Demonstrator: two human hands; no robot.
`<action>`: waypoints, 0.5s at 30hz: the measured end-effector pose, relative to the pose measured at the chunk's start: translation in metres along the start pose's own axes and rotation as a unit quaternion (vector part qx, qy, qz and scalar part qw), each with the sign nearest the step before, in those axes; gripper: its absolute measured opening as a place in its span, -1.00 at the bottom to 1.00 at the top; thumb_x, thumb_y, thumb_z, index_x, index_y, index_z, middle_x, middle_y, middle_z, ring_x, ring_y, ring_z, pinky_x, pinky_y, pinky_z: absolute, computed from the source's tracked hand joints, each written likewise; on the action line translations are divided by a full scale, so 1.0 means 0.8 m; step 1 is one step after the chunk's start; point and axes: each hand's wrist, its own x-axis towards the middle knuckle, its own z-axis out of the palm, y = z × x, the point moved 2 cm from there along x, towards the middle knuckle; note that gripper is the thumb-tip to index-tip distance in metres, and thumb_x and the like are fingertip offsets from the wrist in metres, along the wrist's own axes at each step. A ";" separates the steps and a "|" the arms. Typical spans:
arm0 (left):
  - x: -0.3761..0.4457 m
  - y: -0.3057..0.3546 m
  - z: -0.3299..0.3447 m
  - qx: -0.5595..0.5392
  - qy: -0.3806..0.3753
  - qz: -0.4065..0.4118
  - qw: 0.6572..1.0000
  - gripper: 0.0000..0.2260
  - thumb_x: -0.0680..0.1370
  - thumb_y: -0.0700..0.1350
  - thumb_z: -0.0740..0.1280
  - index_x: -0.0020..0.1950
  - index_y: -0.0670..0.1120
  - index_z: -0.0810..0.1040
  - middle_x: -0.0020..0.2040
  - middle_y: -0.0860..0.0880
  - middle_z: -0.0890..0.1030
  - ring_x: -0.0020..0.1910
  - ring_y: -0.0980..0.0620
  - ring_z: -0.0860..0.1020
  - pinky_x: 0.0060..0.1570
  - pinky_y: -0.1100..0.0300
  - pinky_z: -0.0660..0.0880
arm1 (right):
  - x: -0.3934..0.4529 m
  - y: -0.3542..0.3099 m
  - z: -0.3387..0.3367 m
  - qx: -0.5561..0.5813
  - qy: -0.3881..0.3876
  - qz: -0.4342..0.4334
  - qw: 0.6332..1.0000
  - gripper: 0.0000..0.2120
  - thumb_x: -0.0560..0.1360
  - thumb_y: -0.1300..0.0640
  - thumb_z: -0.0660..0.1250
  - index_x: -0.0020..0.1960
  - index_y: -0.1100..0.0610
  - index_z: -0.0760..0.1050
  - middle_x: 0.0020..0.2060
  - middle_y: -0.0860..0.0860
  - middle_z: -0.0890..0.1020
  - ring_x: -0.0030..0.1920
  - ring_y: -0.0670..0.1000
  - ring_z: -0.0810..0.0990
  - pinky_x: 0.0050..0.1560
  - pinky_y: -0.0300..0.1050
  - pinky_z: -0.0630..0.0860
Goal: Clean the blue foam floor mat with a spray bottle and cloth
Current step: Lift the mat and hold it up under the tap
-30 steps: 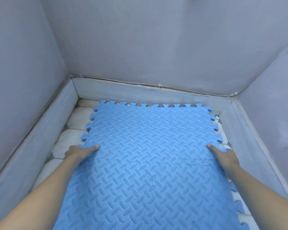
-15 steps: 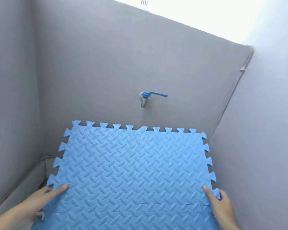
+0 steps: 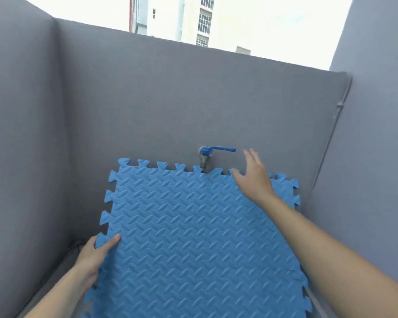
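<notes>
left grip (image 3: 94, 255) pinching mat (image 3: 193, 244) edge; right grip (image 3: 254, 174) spread, over top edge

— What's different from a second ago?
— The blue foam mat (image 3: 193, 237) was lying flat on the floor; now it stands tilted up against the grey wall (image 3: 147, 106), its top edge at the tap (image 3: 206, 154).
— And the hands?
— The right hand (image 3: 254, 177) has let go of the mat's edge and reaches, fingers spread, toward the tap's handle. The left hand (image 3: 93, 258) is alone in gripping the mat.
</notes>
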 end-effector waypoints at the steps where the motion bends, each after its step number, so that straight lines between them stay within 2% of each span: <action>1: 0.000 -0.006 0.001 -0.002 -0.003 0.001 1.000 -0.52 0.40 -0.08 0.52 0.24 -0.17 0.47 0.11 -0.17 0.62 0.04 -0.19 0.61 0.15 -0.15 0.51 | 0.022 -0.027 0.001 -0.010 -0.009 -0.040 0.999 -0.38 0.61 0.03 0.22 0.57 0.14 0.07 0.59 0.02 0.00 0.58 0.02 -0.04 0.52 0.01 0.07; 3: -0.001 -0.013 0.005 -0.013 -0.008 0.007 1.000 -0.57 0.43 -0.12 0.49 0.24 -0.17 0.47 0.09 -0.15 0.62 0.03 -0.16 0.60 0.13 -0.10 0.51 | 0.051 -0.059 0.009 -0.071 -0.030 -0.084 0.993 -0.46 0.63 0.00 0.17 0.53 0.19 0.16 0.56 0.10 0.14 0.56 0.09 0.05 0.53 0.04 0.03; 5: -0.004 -0.011 0.008 -0.031 -0.008 0.019 0.999 -0.63 0.45 -0.14 0.47 0.20 -0.15 0.46 0.02 -0.11 0.61 -0.03 -0.11 0.59 0.04 -0.02 0.50 | 0.056 -0.074 0.023 -0.144 -0.044 -0.083 0.985 -0.55 0.64 -0.03 0.11 0.40 0.23 0.33 0.40 0.18 0.37 0.43 0.19 0.28 0.50 0.08 0.09; 6: -0.003 -0.010 0.008 -0.038 -0.006 0.025 0.999 -0.65 0.46 -0.14 0.47 0.18 -0.13 0.46 -0.01 -0.09 0.60 -0.06 -0.10 0.58 0.01 0.00 0.49 | 0.055 -0.077 0.029 -0.164 -0.040 -0.073 0.983 -0.58 0.64 -0.04 0.11 0.34 0.24 0.38 0.32 0.19 0.43 0.36 0.21 0.35 0.47 0.10 0.14; 8: -0.006 -0.009 0.010 -0.038 -0.003 0.032 0.999 -0.69 0.46 -0.13 0.46 0.14 -0.10 0.46 -0.03 -0.06 0.60 -0.06 -0.07 0.58 -0.01 0.04 0.49 | 0.051 -0.082 0.036 -0.187 -0.014 -0.068 0.980 -0.59 0.63 -0.03 0.12 0.30 0.26 0.40 0.28 0.21 0.46 0.32 0.22 0.38 0.46 0.10 0.15; 12: -0.005 -0.008 0.008 -0.046 -0.012 0.039 0.998 -0.78 0.47 -0.12 0.46 0.05 -0.05 0.48 -0.05 -0.02 0.62 -0.10 0.00 0.59 -0.21 0.13 0.49 | 0.049 -0.090 0.042 -0.204 0.008 -0.056 0.977 -0.60 0.61 0.02 0.16 0.31 0.29 0.37 0.29 0.24 0.44 0.36 0.22 0.34 0.49 0.09 0.11; 15: -0.001 -0.011 0.009 -0.044 -0.015 0.038 0.998 -0.71 0.46 -0.10 0.47 0.10 -0.05 0.47 -0.02 -0.02 0.62 -0.05 -0.04 0.60 -0.02 0.04 0.51 | 0.043 -0.091 0.043 -0.221 0.017 -0.057 0.974 -0.62 0.60 0.06 0.16 0.29 0.29 0.37 0.26 0.23 0.44 0.33 0.23 0.35 0.46 0.10 0.15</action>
